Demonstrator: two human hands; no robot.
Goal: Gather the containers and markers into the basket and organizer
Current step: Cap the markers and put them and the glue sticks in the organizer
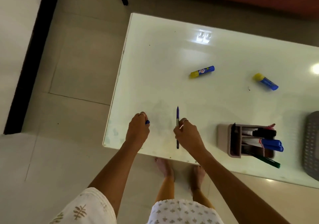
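- Purple pen (177,115): gripped by right hand (187,135), fingers curled round its mid-barrel; tip sticks out beyond the hand, tail end runs back past the thumb side toward counter's near edge.
- Small blue item (147,122): only its tip shows, poking out the right side of left hand (138,130); fingers curled round it. Cap or marker end, can't tell which.
- Both hands low over the white counter (172,60), near its front-left corner, left hand well apart from right w/ bare counter between.
- Glue stick (202,71), yellow cap + blue body: lying flat, well beyond right hand, slightly to its right.
- 2nd glue stick (265,81): lying flat, further right of the first, far from both hands.
- Organizer (232,140), pinkish, lying on its side to the right of right hand; holds black marker (264,133), blue markers (271,144), green marker (268,161), all poking out rightward.
- Grey basket (311,146): just right of organizer, cut off by frame edge.
- Rings on both hands. Bare feet on tiled floor under counter's near edge.
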